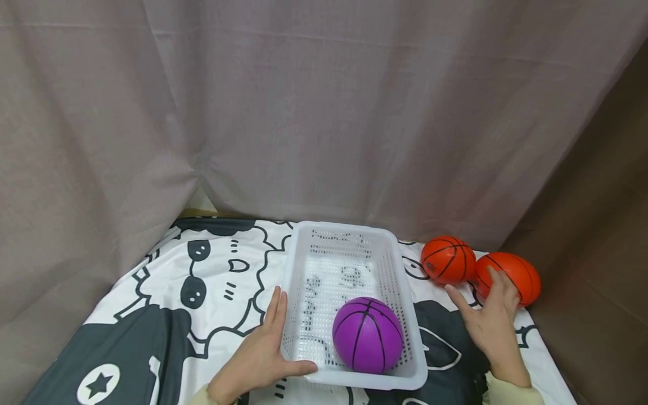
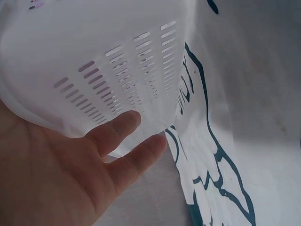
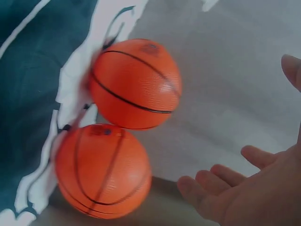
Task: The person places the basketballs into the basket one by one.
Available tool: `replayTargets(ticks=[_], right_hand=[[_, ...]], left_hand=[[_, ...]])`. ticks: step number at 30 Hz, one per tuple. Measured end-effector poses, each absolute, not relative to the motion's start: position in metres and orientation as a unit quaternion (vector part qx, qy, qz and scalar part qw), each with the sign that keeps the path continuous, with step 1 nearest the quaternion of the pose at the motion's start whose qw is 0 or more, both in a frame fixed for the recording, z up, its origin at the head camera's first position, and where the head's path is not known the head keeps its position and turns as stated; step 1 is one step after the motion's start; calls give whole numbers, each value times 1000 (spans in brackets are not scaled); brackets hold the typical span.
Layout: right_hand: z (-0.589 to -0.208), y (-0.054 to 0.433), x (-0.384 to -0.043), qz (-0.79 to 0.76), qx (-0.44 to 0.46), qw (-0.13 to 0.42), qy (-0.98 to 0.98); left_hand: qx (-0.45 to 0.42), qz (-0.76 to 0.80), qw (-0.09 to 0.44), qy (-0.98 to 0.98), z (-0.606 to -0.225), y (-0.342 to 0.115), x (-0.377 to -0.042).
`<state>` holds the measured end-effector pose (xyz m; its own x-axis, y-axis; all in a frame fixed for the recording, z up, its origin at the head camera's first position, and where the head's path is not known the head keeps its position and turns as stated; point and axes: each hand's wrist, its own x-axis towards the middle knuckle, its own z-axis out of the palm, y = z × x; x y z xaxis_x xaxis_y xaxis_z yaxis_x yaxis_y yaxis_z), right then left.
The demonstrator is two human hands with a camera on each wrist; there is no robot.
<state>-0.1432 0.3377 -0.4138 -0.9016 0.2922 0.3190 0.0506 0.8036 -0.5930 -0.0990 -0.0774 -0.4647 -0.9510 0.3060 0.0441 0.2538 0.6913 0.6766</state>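
A white plastic basket (image 1: 324, 264) with slotted walls holds a purple mini basketball (image 1: 368, 336) in its near right corner. My left hand (image 1: 265, 346) is at the basket's near left corner, fingers extended along the outer side and thumb at the front rim. In the left wrist view, two fingertips (image 2: 129, 118) lie by the slotted wall. Two orange mini basketballs, a left one (image 1: 448, 260) and a right one (image 1: 511, 277), sit side by side right of the basket. My right hand (image 1: 491, 318) reaches toward the right ball, fingers spread, holding nothing.
A white and dark grey cartoon-print cloth (image 1: 223, 292) covers the table under everything. Grey-brown curtains (image 1: 324, 124) hang behind the table's far edge, and a darker brown drape (image 1: 597, 270) hangs along the right side, close to the right orange ball.
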Motion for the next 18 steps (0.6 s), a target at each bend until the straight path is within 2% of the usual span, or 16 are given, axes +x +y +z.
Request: replayTargets(ticks=[10,18], right_hand=[[-432,352,-170,310,-139,171,-925],[-428,362,-194,300,-116,179,-930]], left_hand=[[158,354,32,921,-464,-78,-98],[154,354,31,922,-465,-78,-98]])
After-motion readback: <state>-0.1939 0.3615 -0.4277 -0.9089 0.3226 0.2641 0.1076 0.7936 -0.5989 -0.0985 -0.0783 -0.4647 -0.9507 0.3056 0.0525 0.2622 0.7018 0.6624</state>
